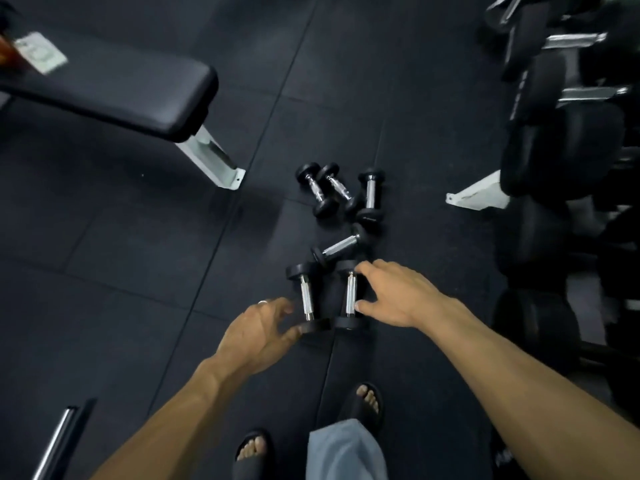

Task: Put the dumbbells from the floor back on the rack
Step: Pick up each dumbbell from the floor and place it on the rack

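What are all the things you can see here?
dumbbells: six, black with silver handles, on the floor in the middle
bench: one, black pad on a white leg, upper left
rack: one, full of big black dumbbells, right side
bar: one, silver, bottom left
floor: black mats
sandals: two, black, on the feet
left hand: open, by the left near dumbbell
right hand: open, by the right near dumbbell

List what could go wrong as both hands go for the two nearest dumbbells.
1. Open sandals leave toes bare below both dumbbells; a slip from the left hand or right hand could hurt them.
2. The tilted dumbbell lies against the right-hand dumbbell and the left-hand dumbbell; lifting may set it rolling.
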